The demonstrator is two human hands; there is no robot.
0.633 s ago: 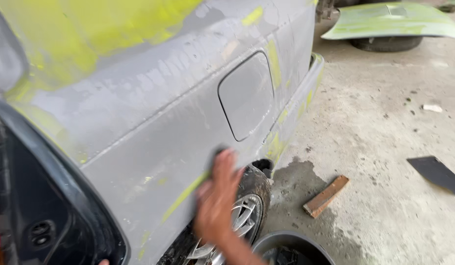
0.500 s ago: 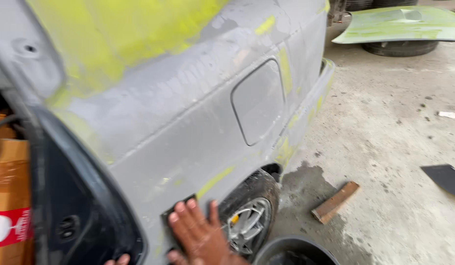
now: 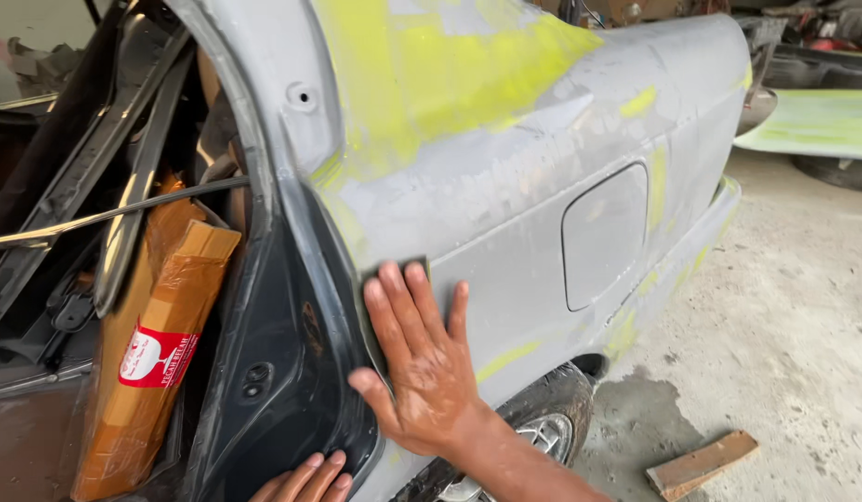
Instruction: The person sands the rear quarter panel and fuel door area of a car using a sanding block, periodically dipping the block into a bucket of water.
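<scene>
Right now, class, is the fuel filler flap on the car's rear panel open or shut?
Shut. The fuel flap sits flush with the grey rear panel, with only a thin even seam around its edge.

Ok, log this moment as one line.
right hand flat on sanding pad | pad on grey car panel | left hand on door-opening edge | fuel flap shut

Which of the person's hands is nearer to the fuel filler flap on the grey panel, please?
Right. The right hand lies flat on the panel just left of the fuel filler flap; the left hand rests much lower, at the door opening's bottom edge.
</scene>
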